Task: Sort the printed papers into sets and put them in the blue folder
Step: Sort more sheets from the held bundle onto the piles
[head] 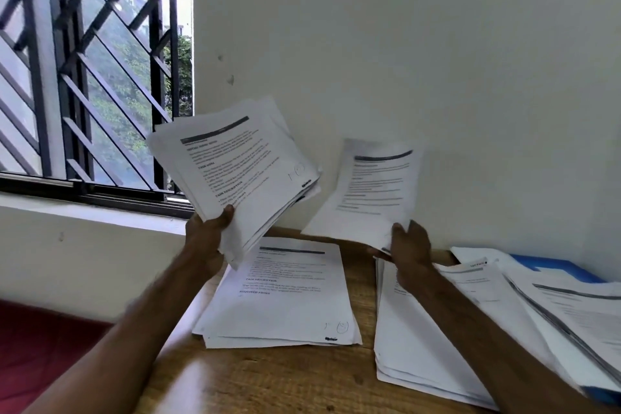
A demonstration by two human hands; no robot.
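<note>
Forearms come in from the bottom, over a wooden table point(268, 380) pushed into the corner of a cream wall point(437, 44).

The left hand point(205, 239) grips a thick stack of printed papers point(235, 171) by its bottom corner, thumb on the front. It's raised off the table, header end up, long axis leaning up and to the left.

The right hand point(411, 255) pinches a single sheet point(373, 188) by its lower edge. That one is also in the air, header up and nearly upright.

A sorted pile point(282, 296) lies flat by the table's left edge, header toward the wall and long axis running near edge to far edge. A second pile point(420, 329) sits to its right, under the right arm. A third pile point(571, 312) is at the right edge, angled.

The blue folder point(554, 265) peeks out from under that third pile at the far right corner.

On the left there's a window with a dark metal grille point(84, 77), with green trees outside.
</note>
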